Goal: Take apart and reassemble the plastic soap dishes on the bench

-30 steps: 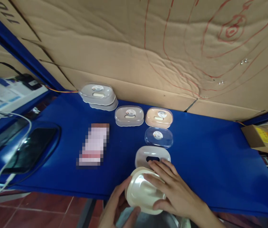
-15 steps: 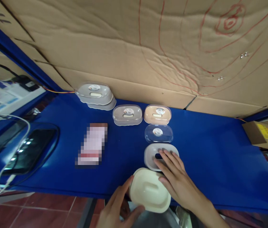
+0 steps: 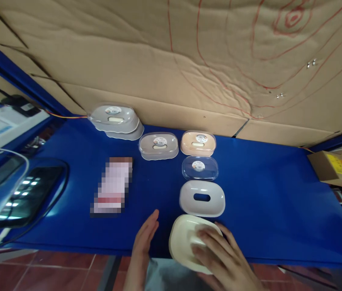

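Cream dish [image 3: 179, 240] is gripped by right hand [image 3: 230, 260], left hand [image 3: 144, 240] empty; peach box [image 3: 189, 142] seems assembled, lid [image 3: 210, 167] and tray [image 3: 216, 200] unfitted.

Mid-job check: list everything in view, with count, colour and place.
cream dish: one, cream, near edge
slotted oval tray: one, white, behind dish
clear lid: one, transparent, behind tray
peach box: one, behind clear lid
grey box: one, left of peach box
stacked boxes: at least two, grey, back left
pixelated object: one, mostly pink, left of centre
tablet-like device: one, black, left
cables: several, white, black, yellow-red, mostly left
adapter: one, black, far left
carton: one, brown and yellow, right
cardboard wall: brown, red lines, back
table: one, blue
floor: red tiles, below
left hand: one, open, near edge
right hand: one, blurred, at dish
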A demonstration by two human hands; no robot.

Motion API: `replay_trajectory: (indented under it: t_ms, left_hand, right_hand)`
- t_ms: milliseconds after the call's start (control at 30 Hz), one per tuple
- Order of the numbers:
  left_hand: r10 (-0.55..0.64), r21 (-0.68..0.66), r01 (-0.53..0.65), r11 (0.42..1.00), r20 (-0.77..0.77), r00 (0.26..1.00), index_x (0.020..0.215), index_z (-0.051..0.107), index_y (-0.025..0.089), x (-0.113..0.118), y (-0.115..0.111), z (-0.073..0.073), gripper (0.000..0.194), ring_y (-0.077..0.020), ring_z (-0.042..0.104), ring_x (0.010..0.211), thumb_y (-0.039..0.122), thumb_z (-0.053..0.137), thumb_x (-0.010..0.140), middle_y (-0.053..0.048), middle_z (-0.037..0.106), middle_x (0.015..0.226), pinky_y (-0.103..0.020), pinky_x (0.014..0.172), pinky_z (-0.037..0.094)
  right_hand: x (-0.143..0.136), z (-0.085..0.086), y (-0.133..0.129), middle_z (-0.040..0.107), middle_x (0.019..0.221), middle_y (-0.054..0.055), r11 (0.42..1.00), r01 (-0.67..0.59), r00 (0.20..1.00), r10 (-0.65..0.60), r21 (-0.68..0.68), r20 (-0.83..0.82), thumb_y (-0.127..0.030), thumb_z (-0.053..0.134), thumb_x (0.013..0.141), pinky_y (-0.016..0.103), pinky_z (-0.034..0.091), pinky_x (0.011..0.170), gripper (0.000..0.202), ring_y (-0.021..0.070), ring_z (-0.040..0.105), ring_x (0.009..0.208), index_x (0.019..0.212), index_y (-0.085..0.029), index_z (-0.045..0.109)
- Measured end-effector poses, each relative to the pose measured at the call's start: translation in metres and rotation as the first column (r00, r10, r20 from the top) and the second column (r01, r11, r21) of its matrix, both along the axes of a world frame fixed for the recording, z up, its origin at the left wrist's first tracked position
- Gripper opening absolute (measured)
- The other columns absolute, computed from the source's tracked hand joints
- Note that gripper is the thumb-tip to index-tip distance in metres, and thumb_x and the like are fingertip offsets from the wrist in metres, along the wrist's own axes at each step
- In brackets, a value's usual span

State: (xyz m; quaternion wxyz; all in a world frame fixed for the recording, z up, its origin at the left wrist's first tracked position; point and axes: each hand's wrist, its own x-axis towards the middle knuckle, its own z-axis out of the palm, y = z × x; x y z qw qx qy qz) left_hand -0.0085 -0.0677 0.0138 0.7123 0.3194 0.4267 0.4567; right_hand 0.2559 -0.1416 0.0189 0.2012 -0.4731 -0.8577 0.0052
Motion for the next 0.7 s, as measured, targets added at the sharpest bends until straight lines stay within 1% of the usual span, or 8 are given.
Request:
replay_trajectory:
  t_ms: [67, 133, 233, 300, 400, 467, 600, 700]
  left_hand:
    - [0.026, -0.081, -0.013, 0.997, 0.165, 0.986, 0.137, 0.072, 0.029, 0.006, 0.000, 0.010, 0.085, -0.0403, 0.019, 0.163, 0.078, 0.084, 0.068, -0.007, 0.056, 0.161, -0.050, 0.132, 0.018]
    - [-0.027, -0.216, 0.103, 0.971, 0.329, 0.944, 0.145, 0.067, 0.026, 0.011, 0.000, 0.017, 0.080, -0.0397, 0.030, 0.160, 0.079, 0.066, 0.085, -0.011, 0.060, 0.157, -0.052, 0.129, 0.026]
    - [-0.084, -0.444, 0.427, 0.787, 0.610, 0.788, 0.156, 0.056, 0.019, 0.015, 0.003, 0.020, 0.078, -0.0432, 0.047, 0.149, 0.072, 0.052, 0.098, -0.018, 0.065, 0.148, -0.057, 0.123, 0.035]
    - [-0.046, -0.470, 0.530, 0.706, 0.716, 0.697, 0.157, 0.054, 0.016, 0.014, 0.005, 0.017, 0.077, -0.0436, 0.052, 0.146, 0.068, 0.050, 0.100, -0.020, 0.067, 0.145, -0.058, 0.123, 0.035]
    - [-0.005, -0.412, 0.526, 0.744, 0.784, 0.621, 0.154, 0.058, 0.015, 0.005, 0.008, 0.012, 0.076, -0.0429, 0.049, 0.148, 0.069, 0.047, 0.101, -0.019, 0.064, 0.150, -0.058, 0.127, 0.030]
    - [0.006, -0.382, 0.496, 0.780, 0.797, 0.603, 0.153, 0.058, 0.014, -0.004, 0.009, 0.009, 0.076, -0.0420, 0.048, 0.150, 0.068, 0.043, 0.103, -0.018, 0.059, 0.155, -0.057, 0.129, 0.026]
    - [0.060, -0.441, 0.477, 0.760, 0.779, 0.624, 0.152, 0.059, 0.011, -0.009, 0.007, 0.004, 0.070, -0.0407, 0.052, 0.147, 0.061, 0.038, 0.107, -0.018, 0.061, 0.153, -0.055, 0.129, 0.027]
    - [0.099, -0.520, 0.468, 0.714, 0.738, 0.668, 0.148, 0.063, 0.009, 0.002, 0.004, -0.001, 0.063, -0.0411, 0.057, 0.143, 0.053, 0.044, 0.107, -0.020, 0.070, 0.141, -0.056, 0.126, 0.033]
  right_hand:
    - [-0.002, 0.006, -0.001, 0.075, 0.132, 0.009, 0.999, 0.029, 0.994, -0.024, 0.043, -0.107, -0.037, 0.063, 0.105, 0.047, 0.031, 0.131, 0.029, 0.0248, 0.056, 0.144, 0.127, -0.020, 0.072]
    - [-0.008, 0.014, 0.002, 0.077, 0.128, 0.004, 0.998, 0.026, 0.985, -0.017, 0.051, -0.170, -0.035, 0.058, 0.109, 0.044, 0.029, 0.132, 0.024, 0.0212, 0.052, 0.147, 0.122, -0.024, 0.074]
    - [-0.017, 0.028, 0.016, 0.074, 0.135, -0.006, 0.994, -0.101, 0.987, 0.104, 0.031, -0.125, -0.036, 0.051, 0.112, 0.043, 0.013, 0.136, 0.027, 0.0147, 0.047, 0.150, 0.130, -0.031, 0.071]
    - [-0.017, 0.033, 0.028, 0.067, 0.148, -0.004, 0.989, -0.145, 0.986, 0.147, 0.032, -0.081, -0.047, 0.051, 0.111, 0.046, 0.008, 0.136, 0.036, 0.0171, 0.042, 0.154, 0.140, -0.031, 0.065]
    - [-0.003, 0.033, 0.045, 0.054, 0.161, 0.010, 0.999, -0.034, 0.999, 0.034, 0.003, -0.026, -0.065, 0.052, 0.105, 0.054, 0.023, 0.133, 0.064, 0.0292, 0.038, 0.157, 0.150, -0.020, 0.057]
    - [0.009, 0.028, 0.053, 0.058, 0.157, 0.013, 0.997, 0.077, 0.996, -0.076, -0.021, 0.042, -0.055, 0.057, 0.106, 0.057, 0.037, 0.126, 0.059, 0.0328, 0.048, 0.150, 0.150, -0.016, 0.056]
    - [0.020, 0.017, 0.057, 0.076, 0.131, 0.007, 0.991, 0.123, 0.991, -0.125, 0.047, 0.053, -0.007, 0.052, 0.105, 0.047, 0.053, 0.111, 0.042, 0.0240, 0.070, 0.122, 0.144, -0.018, 0.063]
    - [0.012, 0.021, 0.051, 0.079, 0.125, 0.007, 0.986, 0.121, 0.990, -0.111, 0.118, -0.087, -0.005, 0.053, 0.104, 0.041, 0.056, 0.104, 0.039, 0.0222, 0.072, 0.117, 0.138, -0.017, 0.067]
